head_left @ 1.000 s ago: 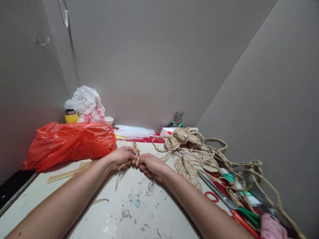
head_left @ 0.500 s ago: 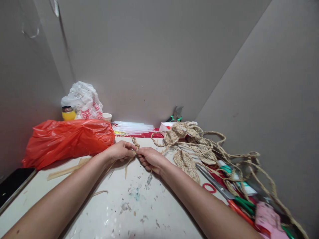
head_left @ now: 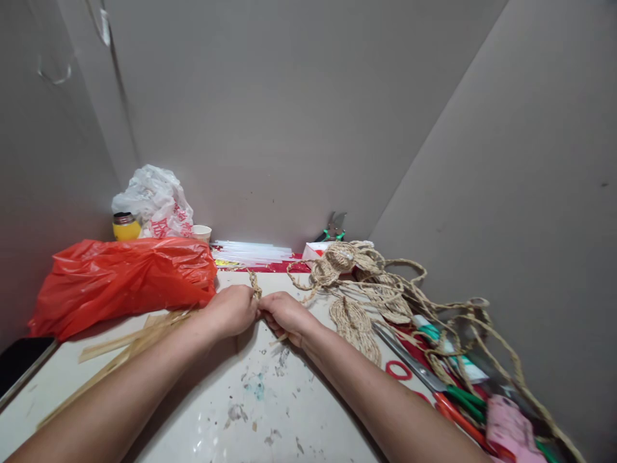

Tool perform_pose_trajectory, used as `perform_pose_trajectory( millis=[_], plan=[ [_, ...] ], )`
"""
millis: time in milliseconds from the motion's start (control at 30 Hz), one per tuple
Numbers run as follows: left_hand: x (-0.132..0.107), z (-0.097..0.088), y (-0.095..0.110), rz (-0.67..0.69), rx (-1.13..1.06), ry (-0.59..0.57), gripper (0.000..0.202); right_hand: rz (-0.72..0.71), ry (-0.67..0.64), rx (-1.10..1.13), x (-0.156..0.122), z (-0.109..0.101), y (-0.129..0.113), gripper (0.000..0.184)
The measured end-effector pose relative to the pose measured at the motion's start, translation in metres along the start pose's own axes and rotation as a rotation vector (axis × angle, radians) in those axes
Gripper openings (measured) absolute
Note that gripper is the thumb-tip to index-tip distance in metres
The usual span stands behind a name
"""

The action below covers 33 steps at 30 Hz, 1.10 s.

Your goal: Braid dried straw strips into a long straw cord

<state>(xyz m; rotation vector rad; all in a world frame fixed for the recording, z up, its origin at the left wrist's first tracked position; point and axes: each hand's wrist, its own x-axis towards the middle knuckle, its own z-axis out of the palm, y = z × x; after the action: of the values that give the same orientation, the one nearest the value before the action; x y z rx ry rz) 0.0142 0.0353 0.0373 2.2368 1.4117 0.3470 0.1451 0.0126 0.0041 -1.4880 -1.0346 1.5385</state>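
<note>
A short length of braided straw cord (head_left: 255, 283) sticks up behind my two hands, which meet over the middle of the table. My left hand (head_left: 237, 310) is closed on it with the back of the hand turned up, hiding most of the fingers. Touching it, my right hand (head_left: 285, 315) pinches the strands at the cord's lower end, and a strand end pokes out below its fingers. Loose flat straw strips (head_left: 113, 344) lie under and beside my left forearm. Coiled braided pieces (head_left: 354, 328) rest to the right of my right hand.
A red plastic bag (head_left: 130, 273) lies at the left, near a phone (head_left: 24, 366). Glue sticks (head_left: 253, 251) and green-handled pruners (head_left: 335, 228) are at the back. Large scissors (head_left: 409, 357), a red ring (head_left: 398, 370) and tangled cord (head_left: 463, 308) fill the right side.
My left hand has turned over, back up, and closed more tightly beside my right hand. More straw strips show by my left forearm. The view has shifted slightly.
</note>
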Motion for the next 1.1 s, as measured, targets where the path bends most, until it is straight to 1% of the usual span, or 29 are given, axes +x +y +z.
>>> perform_pose_trajectory(
  millis=[67,133,167,300,367,400,433,467,500,567,600,633,667,700,733,767,833,867,933,1000,1033,1100],
  plan=[
    [-0.007,0.007,0.008,0.009,0.008,0.012,0.014,0.021,-0.02,0.033,-0.002,-0.002,-0.002,0.032],
    [-0.013,0.015,0.013,0.02,-0.006,0.046,0.006,0.054,-0.046,0.065,-0.003,-0.004,-0.004,0.034],
    [-0.016,0.02,0.014,0.027,-0.021,0.064,0.005,0.068,-0.056,0.08,-0.004,-0.006,-0.004,0.034],
    [-0.021,0.04,0.013,0.068,-0.133,0.1,0.015,0.08,-0.074,0.139,-0.005,-0.01,-0.006,0.029],
    [-0.023,0.047,0.014,0.114,-0.175,0.086,0.017,0.084,-0.089,0.154,-0.005,-0.011,-0.005,0.025],
    [-0.026,0.048,0.017,0.132,-0.156,0.07,0.019,0.089,-0.096,0.157,-0.005,-0.011,-0.005,0.023],
    [-0.03,0.047,0.021,0.147,-0.089,0.03,0.022,0.093,-0.103,0.159,-0.005,-0.012,-0.005,0.02],
    [-0.035,0.044,0.027,0.165,0.02,-0.038,0.025,0.097,-0.112,0.161,-0.005,-0.012,-0.005,0.017],
    [-0.041,0.039,0.034,0.182,0.152,-0.125,0.027,0.101,-0.124,0.166,-0.005,-0.013,-0.005,0.015],
    [-0.055,0.023,0.049,0.262,0.396,-0.363,0.025,0.106,-0.161,0.18,-0.005,-0.014,-0.005,0.016],
    [-0.06,0.013,0.054,0.306,0.43,-0.441,0.022,0.107,-0.183,0.189,-0.005,-0.015,-0.005,0.017],
    [-0.063,0.002,0.057,0.348,0.407,-0.478,0.027,0.106,-0.205,0.197,-0.005,-0.016,-0.005,0.018],
    [-0.063,-0.008,0.057,0.344,0.356,-0.477,0.03,0.101,-0.224,0.204,-0.005,-0.017,-0.005,0.019],
    [-0.06,-0.017,0.054,0.319,0.292,-0.436,0.031,0.093,-0.239,0.211,-0.004,-0.018,-0.004,0.021],
    [-0.054,-0.024,0.049,0.28,0.223,-0.363,0.03,0.083,-0.255,0.217,-0.004,-0.019,-0.003,0.023],
    [-0.045,-0.028,0.041,0.252,0.147,-0.262,0.03,0.073,-0.27,0.222,-0.003,-0.02,-0.003,0.024],
    [-0.023,-0.031,0.022,0.149,0.048,-0.008,0.027,0.058,-0.301,0.227,-0.002,-0.022,-0.002,0.025],
    [-0.012,-0.029,0.014,0.061,-0.041,0.026,0.025,0.054,-0.315,0.226,-0.002,-0.022,-0.002,0.024],
    [0.003,-0.02,0.0,-0.099,-0.331,-0.158,0.024,0.051,-0.34,0.216,-0.002,-0.023,-0.002,0.019],
    [0.01,-0.011,-0.008,-0.177,-0.63,-0.36,0.022,0.048,-0.355,0.198,-0.002,-0.024,-0.002,0.017],
    [0.011,-0.006,-0.01,-0.186,-0.746,-0.416,0.021,0.048,-0.358,0.186,-0.003,-0.024,-0.002,0.016],
    [0.011,-0.001,-0.014,-0.17,-0.873,-0.439,0.019,0.052,-0.355,0.155,-0.004,-0.024,-0.004,0.012]
  ],
)
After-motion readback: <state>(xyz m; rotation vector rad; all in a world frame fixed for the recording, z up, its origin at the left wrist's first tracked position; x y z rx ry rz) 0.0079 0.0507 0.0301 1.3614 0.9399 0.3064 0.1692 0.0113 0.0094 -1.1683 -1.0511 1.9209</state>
